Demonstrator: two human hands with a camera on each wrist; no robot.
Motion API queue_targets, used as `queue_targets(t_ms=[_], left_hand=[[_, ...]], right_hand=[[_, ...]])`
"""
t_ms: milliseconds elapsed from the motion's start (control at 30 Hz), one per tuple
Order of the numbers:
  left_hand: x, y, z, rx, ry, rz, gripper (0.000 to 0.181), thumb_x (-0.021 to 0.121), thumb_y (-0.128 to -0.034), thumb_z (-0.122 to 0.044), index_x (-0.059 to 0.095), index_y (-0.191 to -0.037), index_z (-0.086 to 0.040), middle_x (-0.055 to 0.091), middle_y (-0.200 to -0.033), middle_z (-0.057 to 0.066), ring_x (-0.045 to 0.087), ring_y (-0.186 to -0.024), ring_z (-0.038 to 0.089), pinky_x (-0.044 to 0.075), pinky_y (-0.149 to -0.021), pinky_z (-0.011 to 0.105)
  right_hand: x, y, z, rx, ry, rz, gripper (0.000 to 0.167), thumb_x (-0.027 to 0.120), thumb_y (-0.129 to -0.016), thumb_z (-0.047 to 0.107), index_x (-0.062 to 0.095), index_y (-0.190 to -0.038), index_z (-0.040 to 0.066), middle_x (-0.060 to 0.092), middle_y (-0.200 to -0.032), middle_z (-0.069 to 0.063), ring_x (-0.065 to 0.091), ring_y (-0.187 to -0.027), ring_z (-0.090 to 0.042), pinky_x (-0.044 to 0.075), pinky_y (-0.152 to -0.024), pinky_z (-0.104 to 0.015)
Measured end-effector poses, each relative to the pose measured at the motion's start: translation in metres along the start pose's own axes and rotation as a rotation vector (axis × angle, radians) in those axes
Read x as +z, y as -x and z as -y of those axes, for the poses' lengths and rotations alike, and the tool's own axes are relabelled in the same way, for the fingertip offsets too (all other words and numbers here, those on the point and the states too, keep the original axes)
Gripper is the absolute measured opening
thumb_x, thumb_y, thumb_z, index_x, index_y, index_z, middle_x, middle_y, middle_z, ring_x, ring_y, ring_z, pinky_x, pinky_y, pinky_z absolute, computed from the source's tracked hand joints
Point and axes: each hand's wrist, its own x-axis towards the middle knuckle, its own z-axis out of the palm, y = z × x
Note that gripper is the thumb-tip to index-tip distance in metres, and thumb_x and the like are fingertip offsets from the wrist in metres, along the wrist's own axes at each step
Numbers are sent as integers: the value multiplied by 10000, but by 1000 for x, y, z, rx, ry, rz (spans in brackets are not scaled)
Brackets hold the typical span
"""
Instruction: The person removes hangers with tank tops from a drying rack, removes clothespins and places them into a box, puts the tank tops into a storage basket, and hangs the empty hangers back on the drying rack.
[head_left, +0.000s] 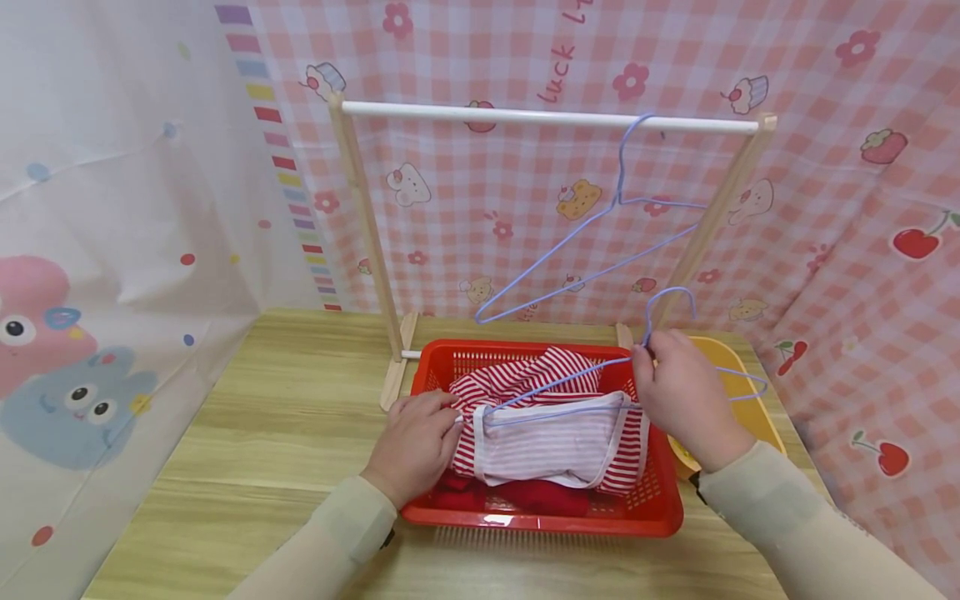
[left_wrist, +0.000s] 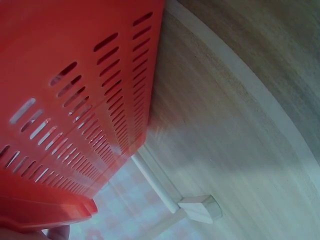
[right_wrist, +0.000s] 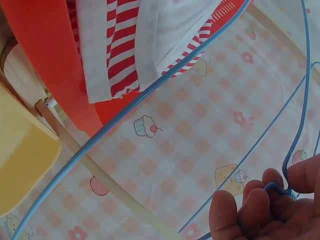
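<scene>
A red-and-white striped garment (head_left: 547, 446) with white trim lies in the red basket (head_left: 540, 523). At the basket's left end my left hand (head_left: 416, 442) pinches the garment's edge between thumb and fingers; that fingertip contact is partly hidden. My right hand (head_left: 686, 400) grips a blue wire hanger (head_left: 667, 292) just below its hook, above the basket's right end. The hanger's left arm reaches into the garment's white-edged opening, while its right end sticks out past my hand. In the right wrist view, fingers (right_wrist: 255, 207) curl round the hanger's neck.
Behind the basket stands a wooden rack with a white rail (head_left: 487, 112). Another blue wire hanger (head_left: 555, 250) hangs from that rail, towards the right. A yellow basket (head_left: 753, 412) is at the right, partly behind my hand. Dark red cloth (head_left: 540, 497) lies under the striped garment.
</scene>
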Motion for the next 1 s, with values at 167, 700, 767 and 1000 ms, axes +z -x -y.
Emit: queue_targets(t_ms=[167, 700, 767, 1000], left_hand=[[0, 0, 0, -8, -6, -7, 271, 599, -1049, -303, 758, -1185, -130, 690, -1354, 80, 593, -1322, 279, 400, -1132, 551], [-2, -1, -2, -95, 55, 56, 553, 608, -1036, -382, 539, -1538, -161, 551, -1564, 83, 466, -1485, 331, 337, -1203, 580], [-2, -2, -3, -107, 55, 78, 605, 605, -1027, -432, 511, -1560, -163, 517, -1597, 97, 425, -1517, 357, 305, -1226, 601], [-2, -3, -4, -139, 25, 131, 756, 606, -986, -571, 441, -1604, -167, 408, -1670, 145, 301, -1576, 433, 232, -1254, 651]], right_hand=[[-2, 0, 1, 13, 0, 2, 221, 554, -1047, 165, 614, -894, 17, 606, -917, -190, 580, -825, -365, 497, -743, -535], [-7, 1, 5, -13, 8, -26, 232, 571, -1049, 173, 604, -885, 13, 608, -952, -204, 579, -807, -362, 502, -715, -532], [-8, 1, 5, -18, 6, -27, 227, 569, -1049, 169, 610, -892, 9, 616, -966, -209, 587, -826, -371, 503, -727, -541], [-10, 0, 10, -6, -3, 2, 233, 562, -1060, 182, 617, -902, 20, 617, -992, -190, 580, -869, -348, 524, -753, -524]])
